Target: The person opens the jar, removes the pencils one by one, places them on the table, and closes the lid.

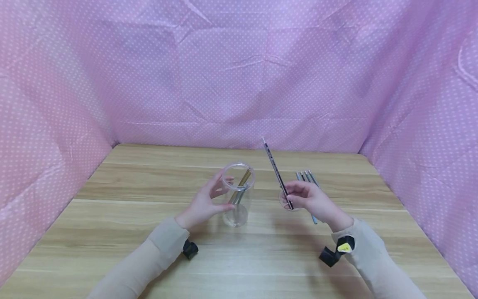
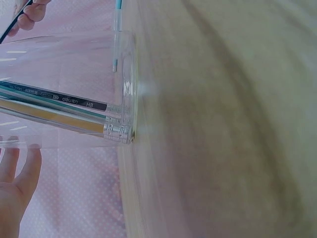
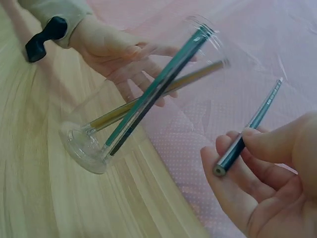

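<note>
A clear jar stands on the table with several pencils leaning inside it, yellow, green and black ones. My left hand holds the jar from its left side, thumb in front and fingers behind. To the right of the jar, my right hand pinches a dark pencil near its lower end, between thumb and fingers. That pencil slants up and to the left, and the right wrist view shows its near end flat and unsharpened. Partly hidden beneath the right hand is a clear round disc, perhaps a lid.
Several loose pencils, blue-grey and dark, lie side by side on the wooden table behind and under the right hand. Pink dotted cloth hangs around the table's back and sides.
</note>
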Motion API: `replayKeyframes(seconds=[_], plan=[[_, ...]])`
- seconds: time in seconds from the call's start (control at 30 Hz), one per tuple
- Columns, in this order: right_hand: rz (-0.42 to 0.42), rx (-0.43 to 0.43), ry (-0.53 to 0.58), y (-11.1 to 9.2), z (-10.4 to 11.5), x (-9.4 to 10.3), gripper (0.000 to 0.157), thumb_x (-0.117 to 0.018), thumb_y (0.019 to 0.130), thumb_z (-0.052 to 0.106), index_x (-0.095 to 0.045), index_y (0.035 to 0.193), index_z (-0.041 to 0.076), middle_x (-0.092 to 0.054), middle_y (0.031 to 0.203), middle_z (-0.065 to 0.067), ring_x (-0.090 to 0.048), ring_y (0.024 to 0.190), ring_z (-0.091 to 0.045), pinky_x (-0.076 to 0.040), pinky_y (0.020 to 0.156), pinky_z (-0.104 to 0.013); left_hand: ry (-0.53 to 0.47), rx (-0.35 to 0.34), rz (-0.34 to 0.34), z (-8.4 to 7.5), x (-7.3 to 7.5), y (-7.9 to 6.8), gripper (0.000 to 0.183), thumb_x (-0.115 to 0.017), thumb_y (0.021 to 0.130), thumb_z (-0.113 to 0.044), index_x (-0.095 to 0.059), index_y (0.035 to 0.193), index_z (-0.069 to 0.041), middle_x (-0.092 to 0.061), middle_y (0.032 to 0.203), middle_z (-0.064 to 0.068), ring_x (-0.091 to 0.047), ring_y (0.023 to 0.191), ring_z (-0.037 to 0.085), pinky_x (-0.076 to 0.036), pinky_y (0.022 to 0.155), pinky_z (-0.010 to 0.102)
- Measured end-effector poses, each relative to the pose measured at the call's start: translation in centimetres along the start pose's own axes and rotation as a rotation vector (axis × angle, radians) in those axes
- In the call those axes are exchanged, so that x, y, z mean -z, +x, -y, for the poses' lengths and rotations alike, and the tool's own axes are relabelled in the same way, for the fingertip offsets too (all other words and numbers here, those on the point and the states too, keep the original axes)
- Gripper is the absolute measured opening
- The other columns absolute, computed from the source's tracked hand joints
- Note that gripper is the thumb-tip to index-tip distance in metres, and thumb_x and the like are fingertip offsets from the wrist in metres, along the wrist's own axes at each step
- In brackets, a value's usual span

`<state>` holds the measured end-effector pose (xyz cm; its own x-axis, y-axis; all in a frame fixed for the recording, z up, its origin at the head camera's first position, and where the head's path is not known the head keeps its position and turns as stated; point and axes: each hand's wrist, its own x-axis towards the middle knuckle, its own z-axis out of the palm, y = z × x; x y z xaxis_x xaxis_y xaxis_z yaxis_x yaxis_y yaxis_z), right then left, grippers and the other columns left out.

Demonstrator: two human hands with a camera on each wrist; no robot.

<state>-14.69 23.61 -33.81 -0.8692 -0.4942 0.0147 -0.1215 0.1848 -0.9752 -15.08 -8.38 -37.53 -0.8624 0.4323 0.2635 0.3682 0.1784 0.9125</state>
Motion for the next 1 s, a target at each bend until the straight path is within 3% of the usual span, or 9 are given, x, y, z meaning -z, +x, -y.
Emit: replayKeyframes(seconds=[0.17,0.37,0.57,0.67,0.73,0.83,1.0], plan=[[-0.137,-0.062,0.005,-0.6,-0.7,0.9,0.040,-0.052,0.093,-0.003,-0.038,0.128,-0.016,-0.062,0.099,0.005,-0.064,0.091,-0.005,-0.057,0.082,-0.023,-0.005,-0.004,0.004,0.0,-0.1,0.0,0.102,-0.079,0.074,-0.004,-0.020,0.149,-0.039,-0.044,0.143,0.012,-0.052,0.124,0.034,-0.046,0.103,0.045],[-0.236,-0.111,-0.002,-1.3,-1.3,3.2,0.041,-0.053,0.094,0.001,-0.038,0.129,-0.013,-0.060,0.096,0.015,-0.060,0.092,0.001,-0.054,0.081,-0.015,-0.010,-0.015,0.003,0.2,-0.1,-0.1,0.102,-0.079,0.074,-0.004,-0.020,0.149,-0.039,-0.043,0.143,0.014,-0.051,0.124,0.034,-0.046,0.103,0.047],[-0.254,-0.148,-0.013,-2.3,-2.1,6.5,0.025,-0.055,0.094,0.005,-0.054,0.119,0.011,-0.063,0.092,0.018,-0.060,0.087,0.003,-0.054,0.074,-0.014,0.002,-0.016,-0.002,0.1,-0.1,-0.1,0.101,-0.079,0.073,-0.006,-0.020,0.149,-0.039,-0.044,0.142,0.011,-0.052,0.123,0.033,-0.046,0.104,0.046],[-0.252,-0.190,-0.074,-2.8,-2.9,8.2,0.029,-0.054,0.095,0.006,-0.051,0.124,0.002,-0.062,0.090,0.021,-0.059,0.085,0.004,-0.054,0.072,-0.015,-0.003,-0.020,-0.002,0.1,-0.1,0.0,0.101,-0.080,0.073,-0.007,-0.021,0.149,-0.038,-0.045,0.142,0.010,-0.052,0.124,0.032,-0.045,0.104,0.045],[-0.247,-0.220,-0.129,-3.1,-3.4,9.2,0.040,-0.053,0.095,0.006,-0.042,0.131,-0.009,-0.061,0.090,0.021,-0.058,0.085,0.005,-0.055,0.073,-0.016,-0.005,-0.027,-0.004,0.1,-0.1,0.1,0.101,-0.080,0.073,-0.007,-0.021,0.149,-0.038,-0.046,0.141,0.008,-0.052,0.124,0.031,-0.045,0.105,0.044],[-0.246,-0.264,-0.200,-3.6,-4.2,10.4,0.053,-0.052,0.096,0.007,-0.028,0.135,-0.019,-0.063,0.094,0.014,-0.058,0.085,0.006,-0.055,0.072,-0.017,-0.005,-0.029,-0.006,0.1,-0.1,0.1,0.102,-0.080,0.072,-0.006,-0.021,0.149,-0.038,-0.047,0.140,0.006,-0.052,0.124,0.030,-0.045,0.105,0.043],[-0.250,-0.343,-0.309,-4.6,-5.6,11.9,0.052,-0.052,0.095,0.007,-0.030,0.135,-0.019,-0.063,0.112,-0.023,-0.056,0.084,0.005,-0.056,0.073,-0.020,-0.005,-0.021,-0.005,0.0,-0.1,0.1,0.103,-0.080,0.072,-0.006,-0.021,0.149,-0.039,-0.046,0.141,0.008,-0.052,0.124,0.031,-0.045,0.105,0.043]])
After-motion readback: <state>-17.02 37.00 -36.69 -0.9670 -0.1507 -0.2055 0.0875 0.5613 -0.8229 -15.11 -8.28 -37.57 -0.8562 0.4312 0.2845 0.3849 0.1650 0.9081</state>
